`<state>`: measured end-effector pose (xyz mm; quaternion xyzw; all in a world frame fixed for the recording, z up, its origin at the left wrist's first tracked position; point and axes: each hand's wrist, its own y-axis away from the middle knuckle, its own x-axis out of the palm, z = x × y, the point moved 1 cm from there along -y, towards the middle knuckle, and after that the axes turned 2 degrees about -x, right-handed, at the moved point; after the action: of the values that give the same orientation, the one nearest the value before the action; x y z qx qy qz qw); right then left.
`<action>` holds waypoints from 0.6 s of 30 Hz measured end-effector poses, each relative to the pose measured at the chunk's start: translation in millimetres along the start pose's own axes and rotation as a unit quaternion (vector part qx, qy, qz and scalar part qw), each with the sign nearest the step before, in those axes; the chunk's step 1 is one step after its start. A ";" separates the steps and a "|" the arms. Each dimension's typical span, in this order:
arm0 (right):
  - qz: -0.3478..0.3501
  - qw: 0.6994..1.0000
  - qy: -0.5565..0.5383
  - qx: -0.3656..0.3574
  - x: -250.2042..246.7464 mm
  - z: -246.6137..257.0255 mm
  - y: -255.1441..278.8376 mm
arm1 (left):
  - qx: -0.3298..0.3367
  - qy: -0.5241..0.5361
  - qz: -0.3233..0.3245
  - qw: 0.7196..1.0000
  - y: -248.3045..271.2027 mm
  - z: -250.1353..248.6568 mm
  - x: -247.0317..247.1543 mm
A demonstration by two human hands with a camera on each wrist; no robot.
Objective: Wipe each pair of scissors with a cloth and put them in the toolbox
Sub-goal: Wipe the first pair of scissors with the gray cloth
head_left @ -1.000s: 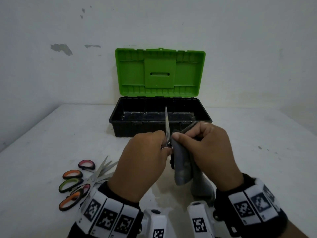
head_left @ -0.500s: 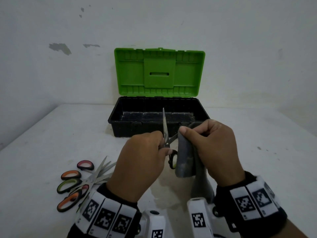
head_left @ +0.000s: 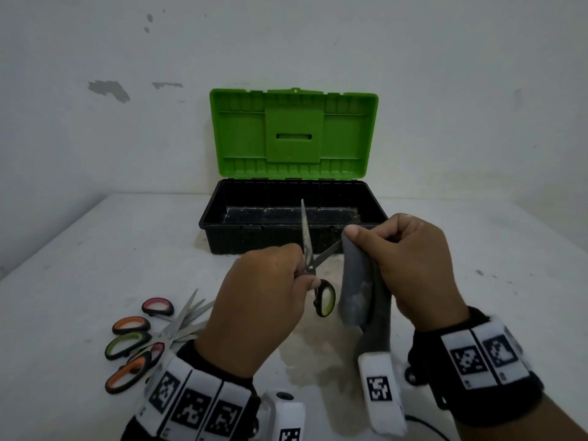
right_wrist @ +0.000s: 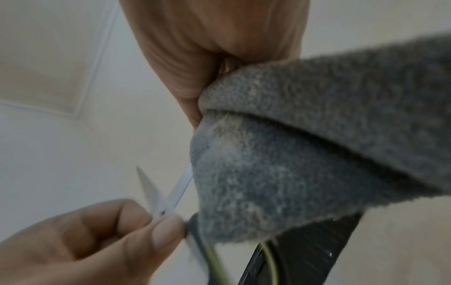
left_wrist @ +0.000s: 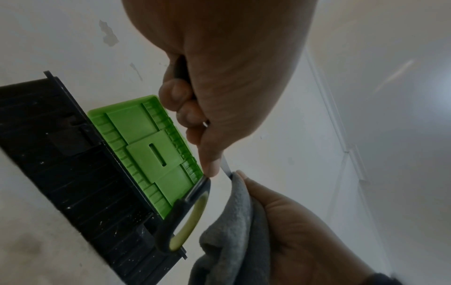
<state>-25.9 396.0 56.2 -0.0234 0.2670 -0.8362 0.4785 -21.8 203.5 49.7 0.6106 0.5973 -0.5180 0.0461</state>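
Note:
My left hand (head_left: 280, 281) grips a pair of yellow-green-handled scissors (head_left: 310, 259) near the pivot, blades spread apart. One blade points up; the other runs right into the grey cloth (head_left: 358, 281). My right hand (head_left: 407, 259) pinches the cloth (right_wrist: 268, 183) around that blade (right_wrist: 182, 185). One handle loop (left_wrist: 187, 221) hangs below my left hand (left_wrist: 219, 96). The toolbox (head_left: 222, 230) stands open just behind, black tray, green lid (head_left: 292, 135) upright.
Several more scissors (head_left: 152, 332) with orange, pink and green handles lie in a heap on the white table (head_left: 95, 249) at the front left. A white wall rises behind the toolbox. Bare table extends to the right.
The scissor blades have opened wider. My right hand with the cloth has slid outward and up along the right blade, away from the pivot.

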 end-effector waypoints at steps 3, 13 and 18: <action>-0.028 0.999 -0.026 0.018 -7.4 -6.0 -9.4 | -0.013 0.008 0.006 1.000 0.8 0.0 0.7; 0.069 0.994 -0.058 -0.060 -19.3 0.3 6.1 | -0.163 0.192 0.088 0.964 -7.6 4.7 -11.2; 0.142 0.984 -0.051 -0.094 -11.3 10.8 20.7 | -0.182 0.272 0.127 0.936 -9.6 -1.6 -15.3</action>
<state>-0.2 392.4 58.3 -0.0726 0.3205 -0.7288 0.6007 -24.5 196.9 66.3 0.7802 0.5885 -0.2043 0.0573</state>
